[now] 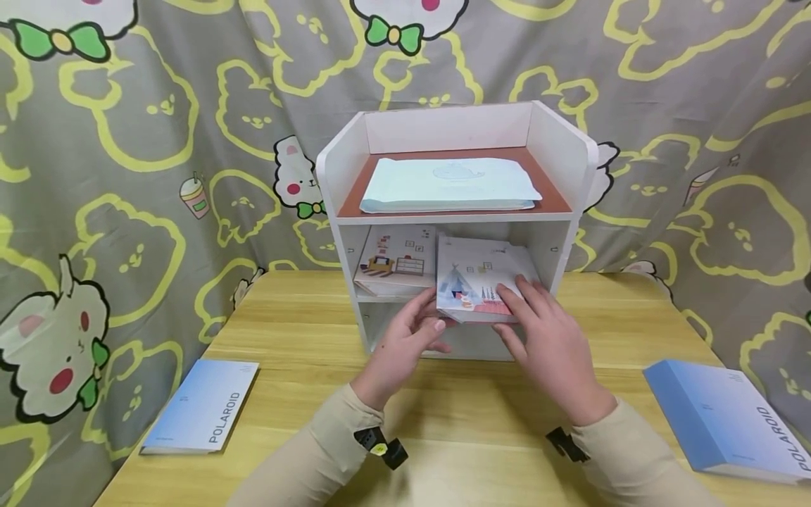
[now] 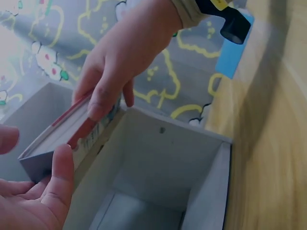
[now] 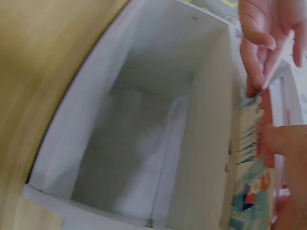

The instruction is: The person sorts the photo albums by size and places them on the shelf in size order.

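At the middle shelf: illustrated booklet (image 1: pixel 475 280) with a tent and little trees on the cover, sticking halfway out of the white shelf unit (image 1: pixel 573 176), right side of the compartment, front edge hanging past the shelf lip.
Right hand (image 1: pixel 550 336): fingers spread flat over the booklet's front right corner, thumb tucked under the edge, so gripping it top and bottom. Confirmed from the left wrist view, thumb and fingers pinching the red-edged cover (image 2: pixel 79 125).
Left hand (image 1: pixel 405 345): at the booklet's lower left corner, thumb up against the edge, fingers curled loosely underneath. Touching and propping it, not a firm wraparound grip as far as can be seen.
Next to it: second booklet (image 1: pixel 395 264) with a furniture drawing, lying flat in the left half of the same shelf, just beside the first one.
Top tray: pale blue-green envelope-like pouch (image 1: pixel 446 184) with a faint whale print, flat on the brown top board.
Bottom compartment: looks bare white inside (image 3: pixel 144 129) from the right wrist view, directly below the held booklet.
On the counter (image 1: pixel 298 338): blue POLAROID album (image 1: pixel 203 407) far left, lying flat; another blue POLAROID album (image 1: pixel 728 421) far right, thicker looking, also flat. Both well apart from the hands.
Behind: grey curtain (image 1: pixel 127 141) with yellow outline bears and white bunny faces.
Sleeves: beige, with a small black strap thing at each wrist.
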`<state>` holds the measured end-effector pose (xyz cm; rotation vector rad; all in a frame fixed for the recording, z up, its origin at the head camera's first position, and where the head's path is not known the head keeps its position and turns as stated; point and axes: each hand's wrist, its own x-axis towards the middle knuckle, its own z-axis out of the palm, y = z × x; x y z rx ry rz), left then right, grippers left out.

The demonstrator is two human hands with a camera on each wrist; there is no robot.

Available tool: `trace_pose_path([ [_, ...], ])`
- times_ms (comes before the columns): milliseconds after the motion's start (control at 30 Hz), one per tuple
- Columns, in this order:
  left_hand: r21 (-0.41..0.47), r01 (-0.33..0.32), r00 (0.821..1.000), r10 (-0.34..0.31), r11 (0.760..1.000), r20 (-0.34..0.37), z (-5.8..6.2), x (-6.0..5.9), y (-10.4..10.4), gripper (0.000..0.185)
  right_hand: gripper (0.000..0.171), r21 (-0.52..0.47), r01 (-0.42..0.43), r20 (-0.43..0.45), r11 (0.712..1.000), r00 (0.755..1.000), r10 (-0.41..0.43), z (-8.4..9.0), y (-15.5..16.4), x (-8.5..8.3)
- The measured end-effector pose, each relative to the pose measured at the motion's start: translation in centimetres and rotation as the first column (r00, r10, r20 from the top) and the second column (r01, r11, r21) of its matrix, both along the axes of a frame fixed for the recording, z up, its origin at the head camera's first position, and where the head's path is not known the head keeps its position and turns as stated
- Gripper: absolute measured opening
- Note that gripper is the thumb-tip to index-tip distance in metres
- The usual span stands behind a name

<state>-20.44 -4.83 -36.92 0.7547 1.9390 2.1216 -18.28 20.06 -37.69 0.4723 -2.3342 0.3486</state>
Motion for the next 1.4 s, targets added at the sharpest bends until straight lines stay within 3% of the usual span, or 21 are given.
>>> trace_pose_path([
  [100,-0.024,-0.039,0.999,0.038,0.999,-0.033,-0.1,-0.1,-0.2,0.054,0.061,0.006,0.014,0.012,1.0,1.0,-0.014,0.3,0.0,0.1],
  [167,-0.075,-0.096,0.989,0.087,0.993,-0.123,0.0,0.0,-0.5,0.052,0.057,0.017,0.008,0.015,1.0,1.0,-0.008,0.8,0.0,0.4],
  [200,-0.11,-0.135,0.974,0.111,0.985,-0.2,0.1,0.1,-0.6,0.051,0.055,0.017,0.004,0.019,1.0,1.0,-0.004,1.2,0.1,0.7],
  [233,-0.149,-0.18,0.945,0.129,0.972,-0.3,0.2,0.2,-0.7,0.049,0.052,0.02,0.001,0.023,1.0,1.0,-0.001,1.7,0.2,1.0],
  [267,-0.193,-0.243,0.895,0.142,0.951,-0.423,0.4,0.3,-0.8,0.048,0.05,0.021,-0.004,0.028,1.0,1.0,0.003,2.3,0.4,1.4],
  [300,-0.23,-0.314,0.821,0.142,0.921,-0.554,0.6,0.4,-0.8,0.046,0.047,0.022,-0.011,0.038,1.0,0.999,0.01,2.9,0.6,1.8],
  [333,-0.245,-0.388,0.725,0.13,0.889,-0.676,0.8,0.4,-0.9,0.044,0.044,0.023,-0.017,0.053,1.0,0.998,0.016,3.5,0.8,2.3],
  [400,-0.244,-0.51,0.517,0.066,0.825,-0.854,1.2,0.6,-0.9,0.039,0.04,0.026,-0.022,0.092,0.999,0.996,0.02,4.6,1.3,3.3],
  [433,-0.239,-0.555,0.422,0.022,0.797,-0.907,1.3,0.7,-0.8,0.036,0.039,0.035,-0.025,0.114,0.999,0.993,0.02,5.1,1.5,3.8],
  [467,-0.235,-0.593,0.341,-0.024,0.77,-0.94,1.4,0.8,-0.7,0.034,0.039,0.046,-0.03,0.138,0.998,0.99,0.023,5.4,1.7,4.2],
  [500,-0.24,-0.617,0.287,-0.07,0.749,-0.955,1.5,0.9,-0.6,0.032,0.039,0.063,-0.034,0.17,0.997,0.985,0.022,5.7,1.8,4.6],
  [533,-0.254,-0.639,0.255,-0.112,0.726,-0.96,1.4,1.0,-0.5,0.032,0.041,0.082,-0.036,0.201,0.996,0.979,0.019,5.9,1.9,4.8],
  [567,-0.271,-0.657,0.237,-0.148,0.704,-0.96,1.4,1.1,-0.4,0.031,0.043,0.098,-0.04,0.227,0.994,0.974,0.017,6.0,2.0,4.9],
  [600,-0.286,-0.673,0.227,-0.178,0.682,-0.957,1.3,1.2,-0.3,0.032,0.045,0.114,-0.044,0.25,0.992,0.968,0.014,6.0,2.0,5.0],
  [667,-0.314,-0.705,0.225,-0.22,0.636,-0.949,1.1,1.4,-0.2,0.034,0.05,0.14,-0.048,0.286,0.989,0.958,0.006,5.9,1.9,4.9],
  [800,-0.354,-0.739,0.255,-0.248,0.573,-0.934,0.6,1.4,0.0,0.044,0.054,0.157,-0.04,0.313,0.987,0.95,-0.011,5.4,1.6,4.6],
  [967,-0.39,-0.766,0.298,-0.256,0.51,-0.92,-0.1,0.9,0.3,0.051,0.058,0.179,-0.039,0.335,0.983,0.942,-0.024,4.6,1.3,4.1],
  [1400,-0.428,-0.796,0.353,-0.246,0.428,-0.903,-1.9,-0.4,0.9,0.069,0.071,0.245,-0.069,0.38,0.967,0.924,-0.031,2.9,0.6,2.9],
])
